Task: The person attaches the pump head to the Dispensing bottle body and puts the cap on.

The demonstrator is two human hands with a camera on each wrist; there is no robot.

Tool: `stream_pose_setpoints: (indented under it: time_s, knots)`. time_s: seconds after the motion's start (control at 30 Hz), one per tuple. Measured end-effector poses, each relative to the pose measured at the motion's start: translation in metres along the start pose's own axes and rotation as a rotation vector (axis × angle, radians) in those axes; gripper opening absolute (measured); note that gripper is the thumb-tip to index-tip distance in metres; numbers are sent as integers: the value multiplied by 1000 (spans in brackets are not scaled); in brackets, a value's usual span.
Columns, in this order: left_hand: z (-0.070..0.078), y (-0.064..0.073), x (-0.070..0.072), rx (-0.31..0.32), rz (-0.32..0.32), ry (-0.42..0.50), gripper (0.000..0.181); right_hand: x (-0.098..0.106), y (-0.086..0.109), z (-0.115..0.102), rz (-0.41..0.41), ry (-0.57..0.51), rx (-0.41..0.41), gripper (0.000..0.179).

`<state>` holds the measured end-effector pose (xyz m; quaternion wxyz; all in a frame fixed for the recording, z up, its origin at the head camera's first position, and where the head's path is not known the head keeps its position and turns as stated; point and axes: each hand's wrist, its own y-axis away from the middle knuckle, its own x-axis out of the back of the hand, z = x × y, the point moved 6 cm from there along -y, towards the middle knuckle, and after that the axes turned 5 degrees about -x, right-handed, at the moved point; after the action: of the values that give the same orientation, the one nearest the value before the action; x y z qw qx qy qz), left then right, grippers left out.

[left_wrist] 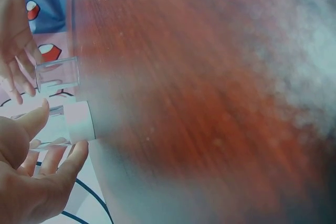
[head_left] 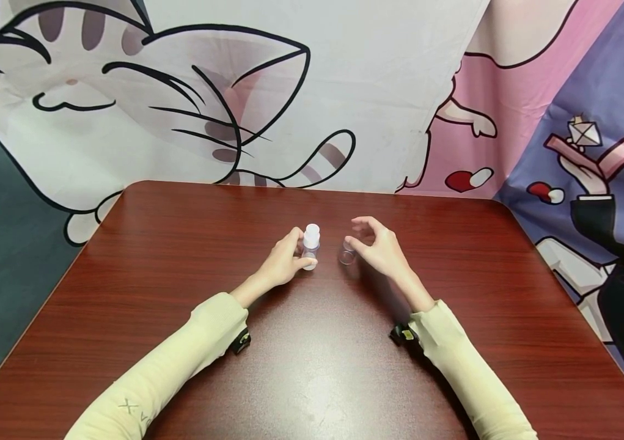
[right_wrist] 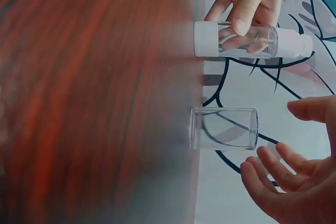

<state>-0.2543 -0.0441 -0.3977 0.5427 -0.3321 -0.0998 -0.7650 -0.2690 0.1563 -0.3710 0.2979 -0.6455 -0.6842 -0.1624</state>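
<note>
A small clear bottle (head_left: pixel 312 236) with a white pump top and a white base stands upright on the table. My left hand (head_left: pixel 281 261) holds it from the left, with the thumb across its near side, as the right wrist view shows. Just to its right stands a clear cylindrical cap (right_wrist: pixel 224 129), apart from the bottle. My right hand (head_left: pixel 382 249) hovers beside and above that cap, thumb and fingers spread. In the right wrist view, a gap shows between those fingertips and the cap, and the hand holds nothing.
Both things stand on a dark red-brown wooden table (head_left: pixel 223 220) with a glossy top and rounded far corners. Behind its far edge hangs a printed cloth (head_left: pixel 400 79) with a cartoon cat. A black wrist camera (head_left: pixel 403 333) sits under the right sleeve.
</note>
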Motion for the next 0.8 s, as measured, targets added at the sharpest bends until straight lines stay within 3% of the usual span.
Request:
stream_pose_setpoints:
  time_s: [0.37, 0.8]
  knots:
    - [0, 0, 0, -8, 0, -6, 41, -6, 0, 8, -114, 61, -76, 55]
    - [1, 0, 0, -2, -3, -10, 41, -11, -2, 14, -169, 97, -124, 52]
